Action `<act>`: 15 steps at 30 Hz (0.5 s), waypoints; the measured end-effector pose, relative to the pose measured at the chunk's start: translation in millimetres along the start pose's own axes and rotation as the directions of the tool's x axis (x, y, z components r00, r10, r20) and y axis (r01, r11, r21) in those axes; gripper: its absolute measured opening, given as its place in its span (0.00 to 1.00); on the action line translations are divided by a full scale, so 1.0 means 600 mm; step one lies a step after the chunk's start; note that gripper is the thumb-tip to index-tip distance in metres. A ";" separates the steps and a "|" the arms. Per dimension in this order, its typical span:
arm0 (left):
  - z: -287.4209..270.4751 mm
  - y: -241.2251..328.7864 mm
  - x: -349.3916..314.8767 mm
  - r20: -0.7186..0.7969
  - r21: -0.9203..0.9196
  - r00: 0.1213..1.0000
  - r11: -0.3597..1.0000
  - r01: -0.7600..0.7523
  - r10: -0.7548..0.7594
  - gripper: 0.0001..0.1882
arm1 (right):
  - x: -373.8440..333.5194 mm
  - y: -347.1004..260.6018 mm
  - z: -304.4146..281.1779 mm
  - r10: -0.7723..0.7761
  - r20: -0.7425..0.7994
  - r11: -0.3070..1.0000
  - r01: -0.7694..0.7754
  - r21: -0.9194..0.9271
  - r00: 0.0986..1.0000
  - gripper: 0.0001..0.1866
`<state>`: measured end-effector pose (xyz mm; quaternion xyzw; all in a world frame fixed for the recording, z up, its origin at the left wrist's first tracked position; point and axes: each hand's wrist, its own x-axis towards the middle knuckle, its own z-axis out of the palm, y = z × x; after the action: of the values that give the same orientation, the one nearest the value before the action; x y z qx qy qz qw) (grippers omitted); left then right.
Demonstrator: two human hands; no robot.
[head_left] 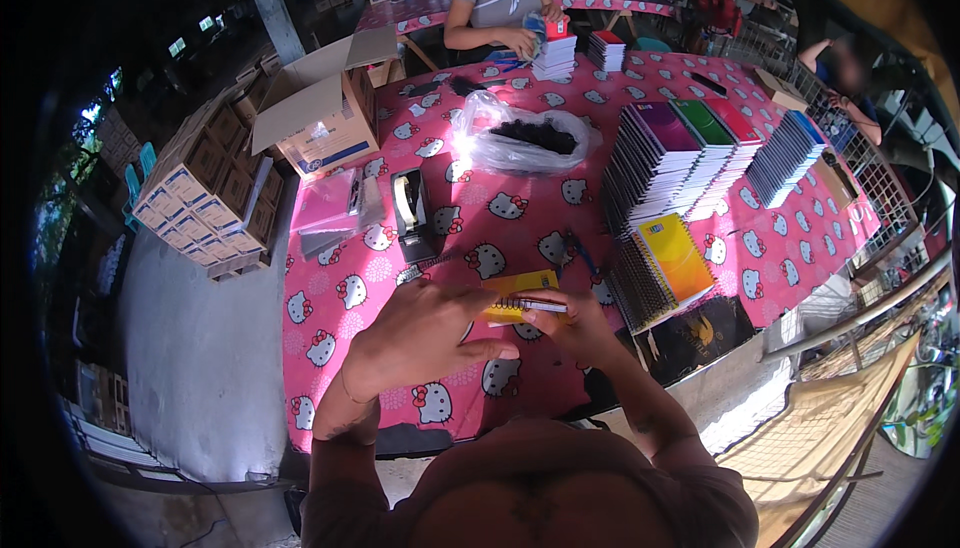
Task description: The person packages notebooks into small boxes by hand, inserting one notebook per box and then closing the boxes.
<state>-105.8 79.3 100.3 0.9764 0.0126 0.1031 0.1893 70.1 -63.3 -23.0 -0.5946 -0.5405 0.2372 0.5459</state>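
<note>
My right hand (575,326) grips a small spiral notebook with a yellow cover (524,284) above the near part of the table, its thumb along the wire-bound edge. Close to the notebook's left end is my left hand (425,333), thumb spread away from the stretched fingers. Whether those fingertips touch the notebook I cannot tell. Just right of my right hand rises a stack of yellow-covered spiral notebooks (672,260). A blue-handled tool (582,251), partly in shadow, lies beyond the held notebook.
On the pink patterned tablecloth (330,313) are a tape dispenser (412,213), pink plastic packs (328,200) and a clear bag of black coils (535,136). Purple, green and red notebooks (690,143) stand right. An open carton (325,113) is left; a co-worker (498,8) handles notebooks across.
</note>
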 end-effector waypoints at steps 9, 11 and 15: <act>0.043 -0.034 0.000 0.153 0.011 0.988 1.000 0.026 -0.027 0.34 | 0.005 -0.019 0.004 0.061 0.067 0.998 -0.062 0.015 0.996 0.16; 0.052 -0.064 0.008 0.223 -0.112 0.975 0.993 0.034 -0.008 0.35 | 0.005 -0.016 0.004 0.016 0.081 1.000 -0.017 0.005 0.997 0.16; 0.060 -0.066 0.004 -0.051 -0.081 0.999 0.997 -0.016 0.012 0.23 | -0.004 0.005 0.005 0.043 -0.007 0.996 -0.042 0.084 0.999 0.17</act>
<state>-95.2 103.1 53.6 0.9650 0.0065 0.1293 0.2280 67.7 -63.5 -27.1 -0.5834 -0.5150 0.2687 0.5676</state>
